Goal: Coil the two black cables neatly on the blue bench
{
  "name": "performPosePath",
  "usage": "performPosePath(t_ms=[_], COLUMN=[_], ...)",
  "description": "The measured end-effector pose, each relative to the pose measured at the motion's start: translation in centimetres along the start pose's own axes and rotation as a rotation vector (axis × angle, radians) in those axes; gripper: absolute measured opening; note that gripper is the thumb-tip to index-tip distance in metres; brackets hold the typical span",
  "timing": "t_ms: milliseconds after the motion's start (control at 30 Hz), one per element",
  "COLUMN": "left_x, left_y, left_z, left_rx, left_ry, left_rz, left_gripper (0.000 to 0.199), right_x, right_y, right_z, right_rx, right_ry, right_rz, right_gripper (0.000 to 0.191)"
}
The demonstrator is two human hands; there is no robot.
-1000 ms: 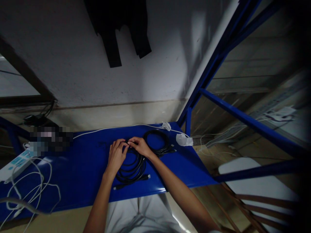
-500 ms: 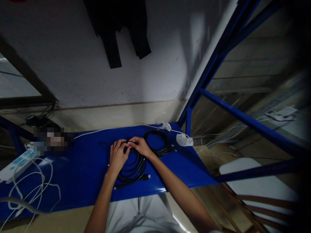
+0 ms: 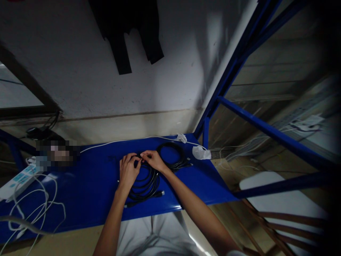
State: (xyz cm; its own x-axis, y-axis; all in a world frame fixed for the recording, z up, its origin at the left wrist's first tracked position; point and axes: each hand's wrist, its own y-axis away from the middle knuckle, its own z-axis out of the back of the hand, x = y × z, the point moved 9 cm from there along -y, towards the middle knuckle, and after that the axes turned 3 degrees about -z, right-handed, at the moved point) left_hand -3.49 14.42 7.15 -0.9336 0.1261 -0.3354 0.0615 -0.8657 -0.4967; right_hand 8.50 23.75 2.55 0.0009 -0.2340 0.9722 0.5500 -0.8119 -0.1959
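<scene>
Black coiled cable (image 3: pixel 153 185) lies as left hand (image 3: pixel 129 170) and right hand (image 3: pixel 154 160) apparently pinch a dark strand (image 3: pixel 139 155) at its far edge, demanding steadiness.

Black cable (image 3: pixel 145 192) coiled on blue tabletop (image 3: pixel 90 188)

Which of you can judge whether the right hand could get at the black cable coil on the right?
Probably yes: the right hand is right beside the right-hand coil, and nothing seems to block the way, though its fingertips are busy at the left-hand coil.
</scene>
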Motion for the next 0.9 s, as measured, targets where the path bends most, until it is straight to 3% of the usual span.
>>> performPosePath(t_ms=[400,900], left_x=[0.61,0.21], left_y=[-0.16,-0.3], left_z=[-0.64,-0.27], left_rx=[0.085,0.067], left_ry=[0.086,0.092], left_rz=[-0.055,-0.06], left_gripper=[0.009,0.011], right_x=[-0.07,0.16], right_y=[0.13,0.25], right_z=[-0.1,0.03], right_rx=[0.04,0.059], right_ry=[0.019,0.069], right_rz=[0.01,0.034], right_gripper=[0.044,0.043])
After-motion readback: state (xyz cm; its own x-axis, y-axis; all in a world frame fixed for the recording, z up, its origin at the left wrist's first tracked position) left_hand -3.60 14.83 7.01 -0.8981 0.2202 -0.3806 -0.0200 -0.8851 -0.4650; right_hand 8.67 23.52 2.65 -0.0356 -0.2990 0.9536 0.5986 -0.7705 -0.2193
